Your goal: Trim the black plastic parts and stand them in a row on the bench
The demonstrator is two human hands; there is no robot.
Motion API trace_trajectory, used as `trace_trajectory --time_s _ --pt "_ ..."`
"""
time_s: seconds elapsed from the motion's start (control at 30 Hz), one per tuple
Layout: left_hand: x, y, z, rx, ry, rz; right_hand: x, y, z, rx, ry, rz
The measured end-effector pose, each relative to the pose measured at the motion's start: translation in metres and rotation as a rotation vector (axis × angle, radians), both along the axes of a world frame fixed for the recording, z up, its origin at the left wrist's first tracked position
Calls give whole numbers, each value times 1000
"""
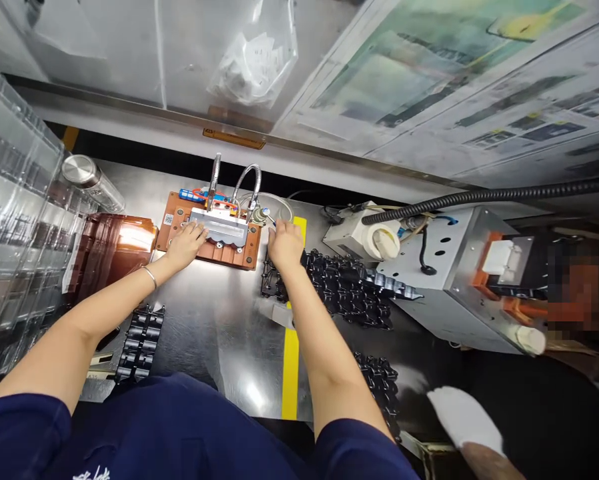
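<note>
A reddish-brown fixture block [253, 257] with a grey metal bar [224, 230] across it sits on the steel bench. My left hand [185, 244] lies on the block's left part, fingers stretched out and reaching the bar's left end. Just right of the block is my right hand [285, 245], its fingers curled down beside a small round fitting [263, 213] and a thin looped tube. Whatever those fingers hold, if anything, is hidden. Two bent metal hoses [252, 170] and a blue cylinder [190, 195] are at the block's rear.
Black moulded parts in rows [324, 283] lie right of my right arm; another strip [140, 343] lies at left. A steel flask [82, 172] and clear stacked trays [14, 220] border the left side. A machine box [429, 267] stands right, near another person's white-covered hand [467, 417].
</note>
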State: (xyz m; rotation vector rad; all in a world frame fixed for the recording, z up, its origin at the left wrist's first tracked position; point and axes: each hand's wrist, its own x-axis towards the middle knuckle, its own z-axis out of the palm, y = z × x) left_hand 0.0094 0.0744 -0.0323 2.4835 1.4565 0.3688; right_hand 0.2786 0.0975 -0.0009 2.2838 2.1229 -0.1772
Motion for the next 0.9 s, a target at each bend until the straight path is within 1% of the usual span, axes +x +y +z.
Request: trace_trajectory --time_s 0.07,0.17,0.3,0.43,0.53,0.6,0.7,0.8,0.9 --pt "3 -4 -3 -3 8 17 12 13 1 -100 -74 -23" --pt "6 -7 -6 -8 1 35 24 28 1 -148 -75 -8" --pt "7 -6 -3 -2 -26 50 34 39 0 -114 -67 -19" --pt "1 -3 2 19 -65 74 29 29 -5 -15 -53 -108" --pt "-6 2 4 43 -90 166 18 15 -11 94 59 -181" --pt "-8 5 4 52 -100 223 15 13 -13 115 157 -193" --pt "-10 7 3 44 -109 243 23 26 -9 68 215 -194" --pt "-10 6 3 28 -125 245 40 44 0 29 265 -186" --pt "-11 4 2 11 -158 262 47 47 7 30 336 -179"
